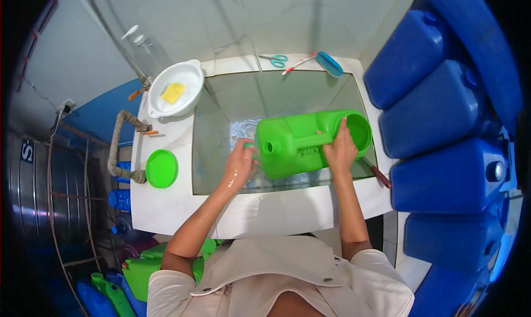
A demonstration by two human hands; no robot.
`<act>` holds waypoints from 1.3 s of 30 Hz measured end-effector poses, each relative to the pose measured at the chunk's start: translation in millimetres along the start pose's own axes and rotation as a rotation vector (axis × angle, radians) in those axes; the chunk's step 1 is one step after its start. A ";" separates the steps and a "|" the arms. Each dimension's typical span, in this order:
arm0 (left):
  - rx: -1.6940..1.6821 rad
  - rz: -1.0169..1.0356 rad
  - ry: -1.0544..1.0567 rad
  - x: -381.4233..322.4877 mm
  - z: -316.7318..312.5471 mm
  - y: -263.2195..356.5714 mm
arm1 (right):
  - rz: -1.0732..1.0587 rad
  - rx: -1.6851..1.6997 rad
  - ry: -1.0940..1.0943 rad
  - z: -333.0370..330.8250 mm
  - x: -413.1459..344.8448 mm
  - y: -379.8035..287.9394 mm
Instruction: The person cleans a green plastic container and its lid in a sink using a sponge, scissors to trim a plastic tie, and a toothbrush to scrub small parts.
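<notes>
My right hand grips a green plastic jug by its handle, near the wide open mouth. The jug lies on its side in the air above a sunken basin, its mouth to the right and a small round spout hole toward the left. Dark handwriting marks its side. Beside the jug's left end is my left hand, wet at the wrist, with a small green cap pinched in its fingers. Blurred water or clear material shows at the basin's bottom, partly hidden by the jug.
A white plastic bowl holds suds and a yellow sponge. A green round lid lies by the pipe tap. Scissors and a blue brush rest behind the basin. Large blue jerrycans line the right side.
</notes>
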State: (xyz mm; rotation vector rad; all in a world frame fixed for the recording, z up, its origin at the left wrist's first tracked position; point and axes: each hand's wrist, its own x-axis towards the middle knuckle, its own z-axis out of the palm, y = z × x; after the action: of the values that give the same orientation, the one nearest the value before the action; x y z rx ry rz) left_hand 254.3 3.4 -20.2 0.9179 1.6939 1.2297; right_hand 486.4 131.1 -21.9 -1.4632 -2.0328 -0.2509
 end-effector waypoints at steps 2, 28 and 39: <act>-0.203 0.000 0.154 8.6 -47.7 1.2 | -0.031 0.027 0.038 -10.6 20.0 -6.2; -1.371 -0.097 0.511 75.9 -298.7 3.6 | 0.721 0.918 -0.376 146.1 -15.9 -2.9; 0.070 -0.180 0.712 45.8 -272.6 20.3 | 0.714 0.918 -0.424 155.8 -16.3 -1.6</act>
State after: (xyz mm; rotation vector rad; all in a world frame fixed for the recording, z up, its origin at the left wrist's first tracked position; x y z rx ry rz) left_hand -11.8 -47.6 38.2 0.3529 2.3197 1.4788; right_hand 431.0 193.3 -154.6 -1.5269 -1.3946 1.1972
